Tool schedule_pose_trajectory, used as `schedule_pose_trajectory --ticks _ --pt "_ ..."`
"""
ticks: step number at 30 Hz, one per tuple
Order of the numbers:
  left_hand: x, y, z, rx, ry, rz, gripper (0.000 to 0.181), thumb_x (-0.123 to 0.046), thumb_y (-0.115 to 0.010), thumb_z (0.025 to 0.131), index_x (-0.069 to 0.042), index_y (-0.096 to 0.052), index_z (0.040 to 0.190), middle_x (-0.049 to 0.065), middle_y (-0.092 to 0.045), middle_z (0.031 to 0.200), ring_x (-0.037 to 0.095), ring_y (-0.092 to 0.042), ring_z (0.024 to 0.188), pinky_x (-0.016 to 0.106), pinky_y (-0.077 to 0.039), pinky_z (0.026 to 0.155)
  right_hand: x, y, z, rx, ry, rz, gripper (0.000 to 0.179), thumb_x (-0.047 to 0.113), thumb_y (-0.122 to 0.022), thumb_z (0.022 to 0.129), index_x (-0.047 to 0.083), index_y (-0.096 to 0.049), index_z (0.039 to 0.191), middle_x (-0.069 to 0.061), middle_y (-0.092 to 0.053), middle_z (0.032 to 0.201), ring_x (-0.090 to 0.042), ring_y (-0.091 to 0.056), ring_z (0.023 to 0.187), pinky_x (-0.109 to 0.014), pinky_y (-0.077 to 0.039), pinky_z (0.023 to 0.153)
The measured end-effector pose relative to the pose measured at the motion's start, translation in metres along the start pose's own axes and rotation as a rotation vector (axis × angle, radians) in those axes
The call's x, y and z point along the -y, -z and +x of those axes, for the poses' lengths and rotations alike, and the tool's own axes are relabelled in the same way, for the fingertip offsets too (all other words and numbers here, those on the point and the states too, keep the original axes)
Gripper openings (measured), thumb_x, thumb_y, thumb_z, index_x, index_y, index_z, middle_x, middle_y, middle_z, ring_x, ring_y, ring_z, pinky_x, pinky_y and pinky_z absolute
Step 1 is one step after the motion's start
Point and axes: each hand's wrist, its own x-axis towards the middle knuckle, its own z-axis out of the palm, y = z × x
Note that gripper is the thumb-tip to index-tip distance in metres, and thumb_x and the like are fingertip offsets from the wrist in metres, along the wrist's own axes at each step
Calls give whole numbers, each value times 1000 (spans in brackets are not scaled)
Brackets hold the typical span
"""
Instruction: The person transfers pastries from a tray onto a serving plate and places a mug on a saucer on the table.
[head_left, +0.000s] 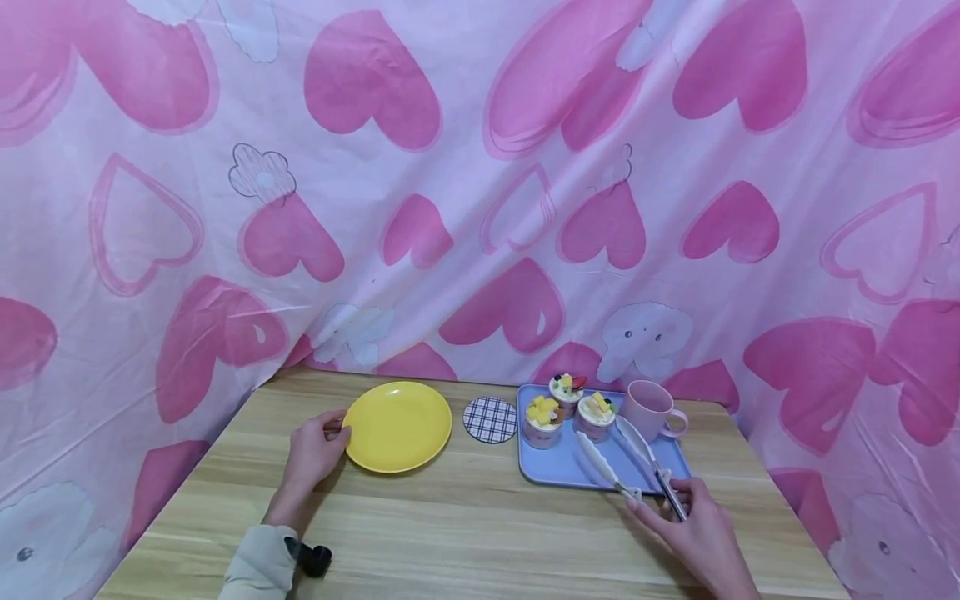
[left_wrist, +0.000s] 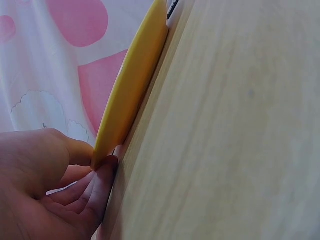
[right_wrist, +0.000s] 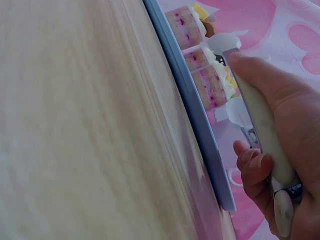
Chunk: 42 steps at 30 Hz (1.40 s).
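My left hand (head_left: 315,450) pinches the left rim of a round yellow plate (head_left: 399,427). In the left wrist view, thumb and fingers meet at the near edge of the plate (left_wrist: 127,90), which lies on or barely above the table; the tiny gap is hard to judge. My right hand (head_left: 701,529) holds a pair of tongs (head_left: 598,459) with pale tips, arms spread apart, over the blue tray (head_left: 551,471). Layered cake cups topped with cream and fruit stand on the tray: a front left cup (head_left: 542,425), a right cup (head_left: 596,419) and a back cup (head_left: 566,397). Nothing shows between the tong tips.
A pink mug (head_left: 648,408) stands at the tray's back right, handle to the right. Between plate and tray lies a round checked coaster (head_left: 491,419). The wooden table (head_left: 450,533) meets a pink heart-patterned curtain (head_left: 480,208) behind and at both sides.
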Motion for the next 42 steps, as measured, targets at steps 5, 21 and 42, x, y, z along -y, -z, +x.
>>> schedule_pose_trajectory --ticks 5,21,42 --pt "-1 1 0 -6 11 -3 40 -16 -64 96 -1 -62 134 19 -71 117 27 -71 100 39 -61 84 5 3 1 28 -34 -8 111 83 -73 62 -1 -48 130 -16 -65 108 -23 -60 89 -40 -57 80" --pt "0 1 1 7 11 1 40 -17 -63 97 -3 -62 134 18 -71 117 26 -70 100 38 -61 82 14 1 -5 34 16 3 94 79 -75 63 7 -53 118 -8 -65 98 -20 -58 83 -24 -49 67" --pt "4 0 2 10 8 -30 39 -17 -64 97 -3 -63 134 17 -72 116 26 -71 100 34 -61 81 17 -12 4 -81 19 22 103 79 -76 63 4 -49 127 -8 -62 93 -20 -56 82 -22 -45 63"
